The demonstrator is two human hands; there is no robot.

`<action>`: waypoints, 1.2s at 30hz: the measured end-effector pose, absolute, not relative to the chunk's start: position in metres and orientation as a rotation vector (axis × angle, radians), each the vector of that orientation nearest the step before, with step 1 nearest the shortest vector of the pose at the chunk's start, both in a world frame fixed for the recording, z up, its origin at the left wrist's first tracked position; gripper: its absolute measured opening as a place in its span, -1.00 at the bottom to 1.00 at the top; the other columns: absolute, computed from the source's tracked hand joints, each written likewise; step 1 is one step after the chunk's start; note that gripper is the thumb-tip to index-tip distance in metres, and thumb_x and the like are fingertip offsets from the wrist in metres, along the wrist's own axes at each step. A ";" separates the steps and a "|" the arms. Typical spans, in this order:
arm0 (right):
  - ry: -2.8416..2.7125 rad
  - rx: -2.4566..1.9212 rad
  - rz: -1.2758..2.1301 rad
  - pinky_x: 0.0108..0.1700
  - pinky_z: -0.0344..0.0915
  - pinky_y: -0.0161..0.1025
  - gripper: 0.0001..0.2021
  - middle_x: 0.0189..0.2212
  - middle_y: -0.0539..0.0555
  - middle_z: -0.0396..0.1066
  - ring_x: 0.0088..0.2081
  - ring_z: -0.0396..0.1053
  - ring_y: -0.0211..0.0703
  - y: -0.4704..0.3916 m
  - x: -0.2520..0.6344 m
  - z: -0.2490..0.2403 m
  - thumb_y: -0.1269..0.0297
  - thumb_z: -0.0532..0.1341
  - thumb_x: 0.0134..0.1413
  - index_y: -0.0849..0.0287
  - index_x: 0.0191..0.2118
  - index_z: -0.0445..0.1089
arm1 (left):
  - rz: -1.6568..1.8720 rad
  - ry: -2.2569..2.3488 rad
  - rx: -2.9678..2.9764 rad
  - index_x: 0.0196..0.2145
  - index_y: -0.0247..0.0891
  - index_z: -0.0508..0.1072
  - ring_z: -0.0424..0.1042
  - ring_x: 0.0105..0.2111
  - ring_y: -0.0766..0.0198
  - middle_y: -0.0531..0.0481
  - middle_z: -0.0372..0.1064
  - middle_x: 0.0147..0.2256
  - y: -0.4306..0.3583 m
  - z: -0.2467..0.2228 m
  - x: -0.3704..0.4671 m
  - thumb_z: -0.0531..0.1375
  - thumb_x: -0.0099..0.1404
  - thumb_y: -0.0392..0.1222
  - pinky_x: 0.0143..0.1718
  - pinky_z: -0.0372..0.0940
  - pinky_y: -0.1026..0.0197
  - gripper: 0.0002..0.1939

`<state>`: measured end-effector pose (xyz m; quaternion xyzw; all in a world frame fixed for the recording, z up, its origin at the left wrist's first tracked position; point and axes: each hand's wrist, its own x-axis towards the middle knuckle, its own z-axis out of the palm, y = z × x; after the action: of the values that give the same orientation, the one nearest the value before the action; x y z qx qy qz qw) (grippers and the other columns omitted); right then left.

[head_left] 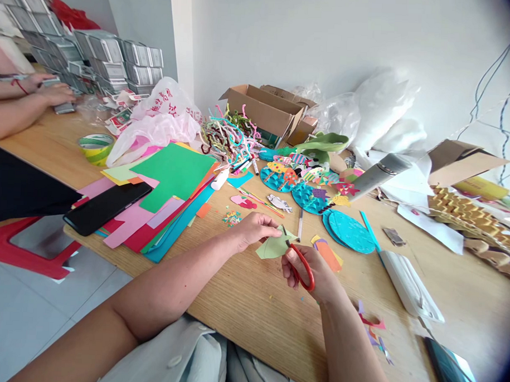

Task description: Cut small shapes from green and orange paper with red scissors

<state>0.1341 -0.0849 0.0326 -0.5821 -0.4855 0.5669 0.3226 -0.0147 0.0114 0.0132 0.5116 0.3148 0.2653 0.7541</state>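
- A pale green piece of paper [270,249], angular in outline, is held just above the desk [255,299] in the left hand [256,231].
- Red-handled scissors [304,262] are grasped in the right hand [319,269], dark blades set at the paper.

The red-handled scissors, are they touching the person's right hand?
Touching. The head view shows the right hand gripping the red-handled scissors by their handle, with no gap between them.
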 end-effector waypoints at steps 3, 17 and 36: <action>-1.265 -1.516 1.489 -0.70 0.17 -0.43 -0.54 -0.70 -0.05 0.31 -0.73 0.26 -0.36 -0.084 0.134 0.031 -0.17 0.18 -0.05 0.20 -0.54 0.25 | 0.602 0.704 1.113 -0.51 -0.35 0.42 0.21 -0.56 0.44 0.09 0.27 -0.56 0.012 0.011 -0.013 0.27 -0.12 -0.11 -0.50 0.08 0.33 -0.76; -1.335 -1.504 1.491 -0.67 0.21 -0.43 -0.56 -0.66 -0.03 0.34 -0.69 0.30 -0.34 -0.084 0.137 0.028 -0.13 0.13 0.04 0.21 -0.51 0.27 | 0.616 0.695 1.127 -0.53 -0.34 0.41 0.25 -0.54 0.40 0.09 0.30 -0.56 0.012 0.014 -0.015 0.27 -0.11 -0.18 -0.45 0.09 0.30 -0.82; -1.440 -1.478 1.504 -0.61 0.25 -0.41 -0.55 -0.61 0.00 0.35 -0.64 0.33 -0.33 -0.084 0.138 0.032 -0.13 0.09 0.07 0.21 -0.50 0.27 | 0.526 0.677 1.081 -0.54 -0.33 0.44 0.25 -0.56 0.40 0.09 0.34 -0.58 0.013 0.016 -0.017 0.30 -0.15 -0.21 -0.46 0.10 0.30 -0.83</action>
<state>0.1381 -0.0841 0.0324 -0.5540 -0.5398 0.5636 0.2897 -0.0173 0.0132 0.0155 0.4987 0.3124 0.2428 0.7712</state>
